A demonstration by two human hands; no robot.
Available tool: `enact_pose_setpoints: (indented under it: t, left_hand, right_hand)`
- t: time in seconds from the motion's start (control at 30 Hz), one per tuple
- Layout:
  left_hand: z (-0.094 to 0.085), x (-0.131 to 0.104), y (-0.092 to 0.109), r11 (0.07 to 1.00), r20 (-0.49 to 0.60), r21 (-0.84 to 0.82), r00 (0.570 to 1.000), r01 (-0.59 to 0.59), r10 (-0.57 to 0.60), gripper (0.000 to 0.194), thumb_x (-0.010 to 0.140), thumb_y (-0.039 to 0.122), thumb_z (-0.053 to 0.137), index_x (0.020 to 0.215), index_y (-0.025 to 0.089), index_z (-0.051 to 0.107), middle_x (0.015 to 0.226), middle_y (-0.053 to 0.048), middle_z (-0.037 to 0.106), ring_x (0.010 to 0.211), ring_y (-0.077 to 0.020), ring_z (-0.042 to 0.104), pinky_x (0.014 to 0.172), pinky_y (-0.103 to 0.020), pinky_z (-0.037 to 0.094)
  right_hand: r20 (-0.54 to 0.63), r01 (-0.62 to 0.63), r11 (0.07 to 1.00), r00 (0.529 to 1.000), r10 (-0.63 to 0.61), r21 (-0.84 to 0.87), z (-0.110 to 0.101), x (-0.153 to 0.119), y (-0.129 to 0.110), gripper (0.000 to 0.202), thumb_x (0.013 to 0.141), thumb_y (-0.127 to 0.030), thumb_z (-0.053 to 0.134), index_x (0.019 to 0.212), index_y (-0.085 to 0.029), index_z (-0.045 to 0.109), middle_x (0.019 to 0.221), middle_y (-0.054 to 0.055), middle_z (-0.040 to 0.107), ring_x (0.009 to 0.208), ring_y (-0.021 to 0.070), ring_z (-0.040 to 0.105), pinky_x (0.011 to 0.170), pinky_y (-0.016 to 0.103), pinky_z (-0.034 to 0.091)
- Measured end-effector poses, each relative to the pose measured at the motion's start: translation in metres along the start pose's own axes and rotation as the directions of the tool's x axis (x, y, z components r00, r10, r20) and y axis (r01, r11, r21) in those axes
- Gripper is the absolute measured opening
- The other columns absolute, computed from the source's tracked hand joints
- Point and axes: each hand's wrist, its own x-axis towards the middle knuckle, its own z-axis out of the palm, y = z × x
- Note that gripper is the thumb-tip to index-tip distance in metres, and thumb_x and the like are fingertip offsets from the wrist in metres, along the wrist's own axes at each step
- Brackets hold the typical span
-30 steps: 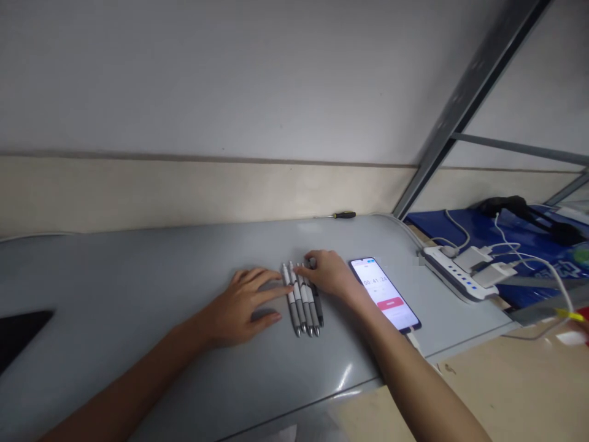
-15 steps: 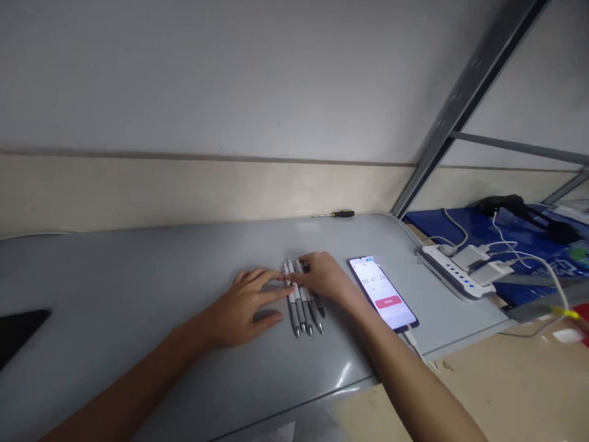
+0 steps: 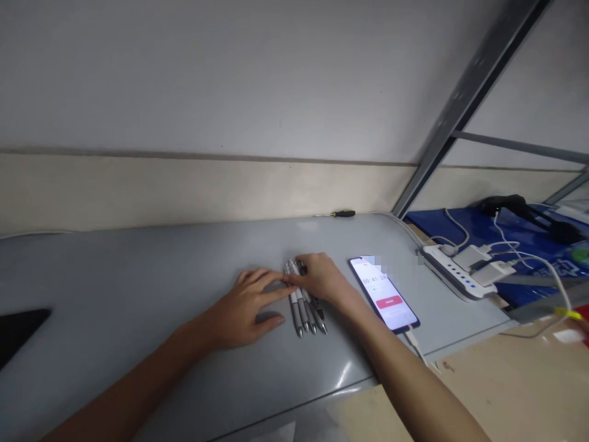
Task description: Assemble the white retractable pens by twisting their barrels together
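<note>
Several white-and-grey pens [image 3: 298, 307] lie side by side on the grey table [image 3: 151, 282], their silver tips pointing toward me. My left hand [image 3: 246, 307] rests flat at their left side, fingers stretched out and fingertips touching the outermost pen. Over the upper part of the pens, my right hand [image 3: 322, 276] is bent with its thumb across them and its fingers curled at their far right side. It covers part of the pens, including a darker pen [image 3: 319, 307] at the right of the row.
A lit phone [image 3: 386, 294] with a cable lies right of my right hand. Farther right is a white power strip [image 3: 455, 273] with plugs. A small screwdriver [image 3: 343, 213] lies by the wall. A dark flat object [image 3: 21, 331] is at the left edge, and a metal post [image 3: 442, 141] rises behind.
The pens have turned slightly, their tips shifting a little to the right. My right thumb has moved a bit farther left over them; my left hand has barely moved.
</note>
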Motion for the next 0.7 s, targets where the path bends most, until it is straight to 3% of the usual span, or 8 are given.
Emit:
enact_pose_setpoints:
  t: [0.53,0.7]
  left_hand:
    - [-0.004,0.0,0.006,0.994,-0.013,-0.105,1.0,0.012,-0.013,0.048,0.087,0.037,0.062,0.133,0.027,0.053,0.135,-0.009,0.054,0.127,-0.0297,0.045,0.107,-0.05,0.038]
    - [-0.007,0.001,0.012,0.989,0.024,-0.144,0.999,0.031,-0.027,0.046,0.088,0.036,0.06,0.133,0.027,0.053,0.138,-0.009,0.052,0.13,-0.0283,0.043,0.109,-0.05,0.037]
  right_hand:
    - [0.012,-0.008,1.0,1.0,0.008,-0.012,0.0,-0.003,-0.006,0.035,0.081,-0.049,0.067,0.092,-0.015,0.068,0.093,0.014,0.073,0.086,0.024,0.067,0.064,0.028,0.037]
    - [0.031,0.001,1.0,1.0,-0.001,-0.009,0.0,-0.005,-0.007,0.026,0.082,-0.038,0.065,0.093,-0.015,0.067,0.093,0.014,0.073,0.086,0.0236,0.067,0.065,0.028,0.037]
